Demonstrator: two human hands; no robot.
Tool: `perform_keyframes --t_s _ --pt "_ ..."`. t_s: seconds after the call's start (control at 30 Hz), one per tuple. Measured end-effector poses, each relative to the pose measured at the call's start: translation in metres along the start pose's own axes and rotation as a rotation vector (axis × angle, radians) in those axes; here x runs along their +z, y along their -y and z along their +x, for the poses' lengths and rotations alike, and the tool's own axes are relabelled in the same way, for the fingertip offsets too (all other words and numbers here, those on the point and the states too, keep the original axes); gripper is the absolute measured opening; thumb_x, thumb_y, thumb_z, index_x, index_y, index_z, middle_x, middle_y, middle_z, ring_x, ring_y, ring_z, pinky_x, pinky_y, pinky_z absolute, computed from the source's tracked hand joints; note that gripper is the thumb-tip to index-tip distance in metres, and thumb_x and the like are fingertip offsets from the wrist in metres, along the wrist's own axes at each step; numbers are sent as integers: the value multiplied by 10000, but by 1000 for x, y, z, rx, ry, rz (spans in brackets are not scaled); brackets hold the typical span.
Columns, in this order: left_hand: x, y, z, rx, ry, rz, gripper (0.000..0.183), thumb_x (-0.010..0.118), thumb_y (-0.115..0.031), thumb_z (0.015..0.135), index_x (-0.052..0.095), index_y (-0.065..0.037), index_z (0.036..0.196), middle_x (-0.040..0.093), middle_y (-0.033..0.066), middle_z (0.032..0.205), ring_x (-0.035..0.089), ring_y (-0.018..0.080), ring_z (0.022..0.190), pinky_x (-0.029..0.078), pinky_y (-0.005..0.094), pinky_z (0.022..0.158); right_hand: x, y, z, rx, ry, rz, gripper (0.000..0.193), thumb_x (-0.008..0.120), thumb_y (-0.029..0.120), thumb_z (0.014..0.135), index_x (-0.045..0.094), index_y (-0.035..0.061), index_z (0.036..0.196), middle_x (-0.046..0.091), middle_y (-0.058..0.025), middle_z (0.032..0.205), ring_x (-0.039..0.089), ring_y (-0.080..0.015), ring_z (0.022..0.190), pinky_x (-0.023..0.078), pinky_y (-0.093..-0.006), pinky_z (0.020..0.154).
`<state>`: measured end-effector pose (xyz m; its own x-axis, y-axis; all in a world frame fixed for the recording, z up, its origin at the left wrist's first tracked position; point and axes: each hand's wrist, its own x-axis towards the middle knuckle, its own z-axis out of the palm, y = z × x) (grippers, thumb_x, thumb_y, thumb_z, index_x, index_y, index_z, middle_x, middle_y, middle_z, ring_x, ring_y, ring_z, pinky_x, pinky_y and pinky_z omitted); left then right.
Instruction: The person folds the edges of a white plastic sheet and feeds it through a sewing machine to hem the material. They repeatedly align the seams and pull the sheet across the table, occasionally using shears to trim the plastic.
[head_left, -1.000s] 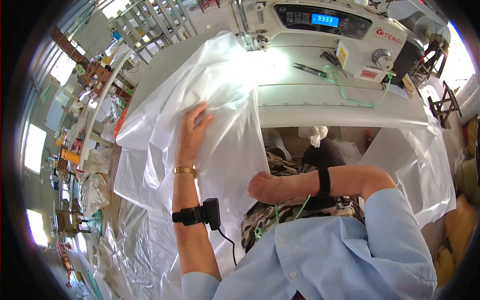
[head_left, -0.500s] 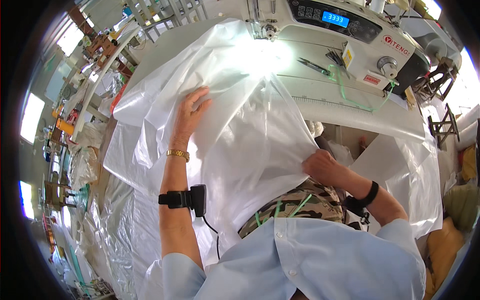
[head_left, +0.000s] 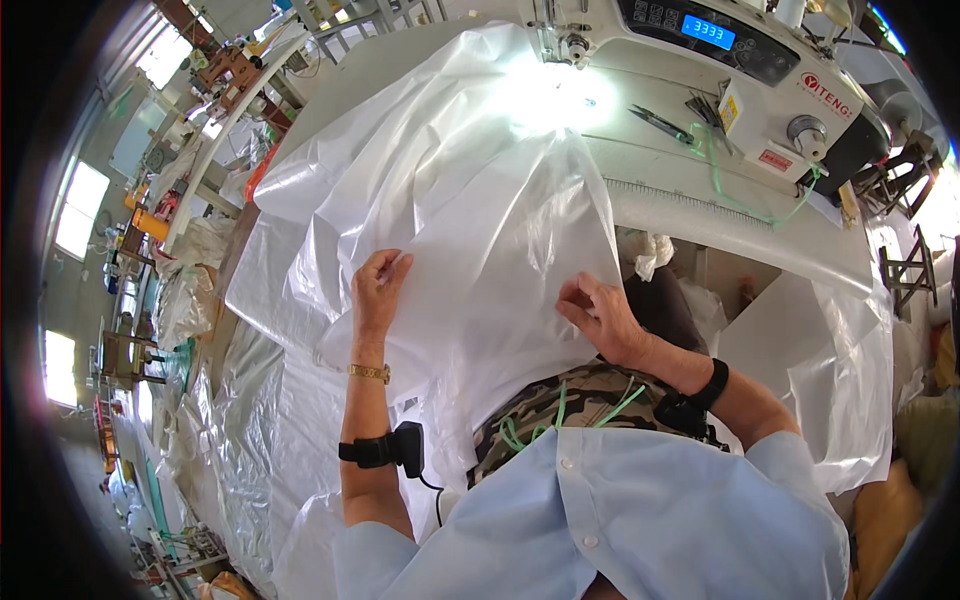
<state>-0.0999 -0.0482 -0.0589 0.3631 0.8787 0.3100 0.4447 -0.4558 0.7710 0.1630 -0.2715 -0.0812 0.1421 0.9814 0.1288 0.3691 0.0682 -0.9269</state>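
Note:
A large translucent white plastic sheet (head_left: 470, 250) spreads from under the sewing machine's needle area (head_left: 570, 50) down over the table edge and my lap, bunched in soft folds. My left hand (head_left: 378, 290) is over the sheet's left part, fingers bent and the tips brought together as if pinching the film; the exact grip is hard to see. Toward the sheet's right edge, my right hand (head_left: 603, 315) hovers with loosely curled fingers and the thumb apart, nothing visible between them. The sewing machine (head_left: 740, 70) casts a bright light on the sheet's far end.
Tweezers (head_left: 662, 124), several dark slim tools (head_left: 706, 110) and green string (head_left: 716, 180) lie right of the needle. A ruler strip (head_left: 690, 197) runs along the table. More plastic film (head_left: 830, 370) hangs at right; a cluttered bench (head_left: 215, 150) stands far left.
My right hand has let go of the sheet's right edge and moved left and up. My left hand has drawn back toward me, its fingers bending. The view has shifted slightly.

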Motion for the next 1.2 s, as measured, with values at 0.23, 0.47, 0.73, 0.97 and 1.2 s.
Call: perform_keyframes --t_s 0.23,0.47,0.73,0.97,1.2 --pt "-27 -48 -1 54 108 -116 238 733 -182 894 629 5 789 490 -46 630 364 33 582 294 219 520 3 57 14 -469 227 -588 537 651 103 892 434 54 1380 628 -90 796 631 -294 739 501 -406 695" --pt "-35 -89 -18 221 128 -137 265 727 -188 904 607 -3 756 480 -52 612 361 25 572 280 203 511 10 77 13 -486 485 -239 330 634 183 921 552 30 1202 667 -114 794 646 -296 686 506 -378 653" --pt "-31 -105 -38 93 193 -213 302 714 -203 921 585 -15 722 427 -79 570 325 11 538 238 215 483 19 43 28 279 -299 347 502 616 324 956 499 -21 1302 637 -108 1075 594 -151 957 496 -318 813" --pt "-26 -120 -45 -12 253 -370 285 724 -211 912 610 -22 733 436 -99 581 318 3 544 225 207 487 23 74 7 84 -43 723 112 643 124 948 605 20 963 627 -3 891 589 -86 831 482 -245 771" --pt "-7 -126 -62 -122 366 -493 175 703 -166 921 633 -23 846 480 -106 626 355 -8 583 258 190 515 28 99 -5 135 92 707 208 687 196 934 602 10 972 585 11 857 546 -57 807 475 -210 755"
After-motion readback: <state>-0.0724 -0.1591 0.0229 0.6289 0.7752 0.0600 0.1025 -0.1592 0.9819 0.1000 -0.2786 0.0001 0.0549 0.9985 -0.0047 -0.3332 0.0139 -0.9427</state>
